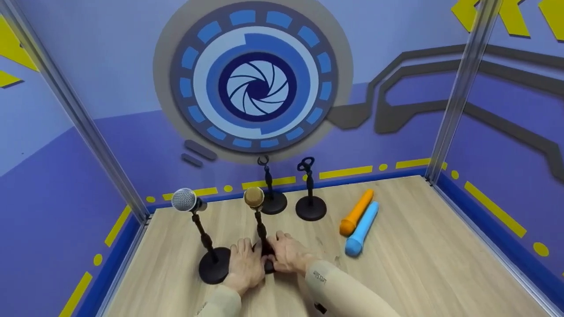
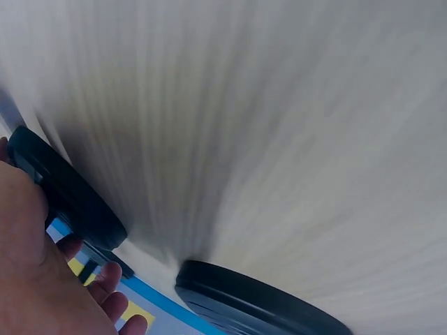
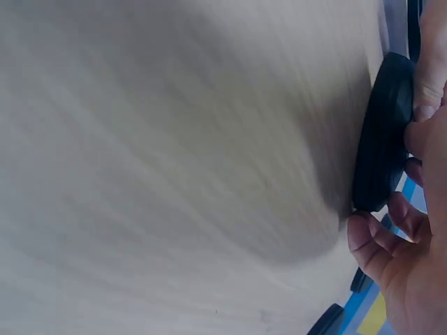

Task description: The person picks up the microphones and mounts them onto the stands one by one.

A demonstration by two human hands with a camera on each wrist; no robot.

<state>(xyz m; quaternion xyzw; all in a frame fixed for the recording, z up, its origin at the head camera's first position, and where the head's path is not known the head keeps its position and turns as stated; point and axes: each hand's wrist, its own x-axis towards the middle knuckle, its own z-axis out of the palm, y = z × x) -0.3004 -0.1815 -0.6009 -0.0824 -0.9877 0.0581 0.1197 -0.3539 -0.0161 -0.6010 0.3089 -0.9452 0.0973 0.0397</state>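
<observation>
A black desktop microphone stand with a gold-headed microphone stands upright near the front middle of the table. Both hands are at its round base. My left hand grips the base's left side, thumb toward the middle; the left wrist view shows that hand against the dark disc. From the right, my right hand holds the opposite edge, with fingertips at the rim. Much of the base is covered by the hands. Just left stands another stand base carrying a silver-headed microphone.
Two stands with bare clips, one behind the gold microphone and one farther right, are near the back wall. An orange microphone and a light-blue one lie side by side on the wooden table. Panels enclose the back and sides.
</observation>
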